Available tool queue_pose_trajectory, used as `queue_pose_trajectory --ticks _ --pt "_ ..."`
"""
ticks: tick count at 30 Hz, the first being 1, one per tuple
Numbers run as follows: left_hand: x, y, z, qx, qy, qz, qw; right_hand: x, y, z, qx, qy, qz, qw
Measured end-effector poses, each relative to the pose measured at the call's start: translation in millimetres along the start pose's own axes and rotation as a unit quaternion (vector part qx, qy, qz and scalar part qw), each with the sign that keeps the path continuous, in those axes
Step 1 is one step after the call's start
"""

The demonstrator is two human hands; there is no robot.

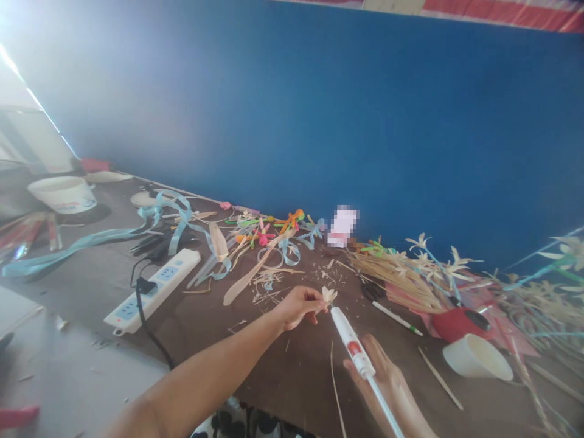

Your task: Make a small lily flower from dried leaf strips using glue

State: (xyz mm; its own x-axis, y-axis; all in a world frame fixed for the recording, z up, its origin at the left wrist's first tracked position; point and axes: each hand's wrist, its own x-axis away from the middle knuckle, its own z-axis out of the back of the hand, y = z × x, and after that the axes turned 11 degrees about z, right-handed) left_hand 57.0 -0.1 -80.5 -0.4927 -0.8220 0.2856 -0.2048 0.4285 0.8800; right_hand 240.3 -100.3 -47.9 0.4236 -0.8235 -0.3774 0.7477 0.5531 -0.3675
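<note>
My left hand (298, 306) pinches a small cream-coloured flower (329, 295) between thumb and fingertips, above the brown table. Wrapped in my right hand (381, 371) is a white hot glue gun (349, 334) with a red part on its body. A glue stick (383, 404) sticks out of its back end toward me. The gun's nozzle points up at the flower's underside, at or very near it; whether they touch I cannot tell. Dry plant scraps (269, 283) lie just beyond my left hand.
At left are a white power strip (155, 289) with a black plug, blue ribbon (91, 240) and a white tub (62, 194). Dried stalks (396, 274), a white pen (396, 317), scissors (371, 289) and a paper cup (478, 358) lie right. A blue wall (292, 109) rises behind.
</note>
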Motion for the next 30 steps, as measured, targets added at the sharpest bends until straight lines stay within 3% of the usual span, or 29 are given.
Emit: queue_pose_trajectory --ticks 15,20,30 --pt "-0.1 -0.7 0.3 -0.008 0.0 -0.003 1.0 3.3 -0.1 6.9 -0.078 -0.007 -0.042 0.996" --pt "0.5 -0.4 0.2 -0.011 0.004 -0.003 1.0 11.7 7.5 0.6 -0.077 0.008 -0.078 0.994" --pt "-0.8 -1.3 0.4 -0.027 0.005 -0.007 1.0 7.5 1.1 7.6 -0.141 0.048 -0.135 0.98"
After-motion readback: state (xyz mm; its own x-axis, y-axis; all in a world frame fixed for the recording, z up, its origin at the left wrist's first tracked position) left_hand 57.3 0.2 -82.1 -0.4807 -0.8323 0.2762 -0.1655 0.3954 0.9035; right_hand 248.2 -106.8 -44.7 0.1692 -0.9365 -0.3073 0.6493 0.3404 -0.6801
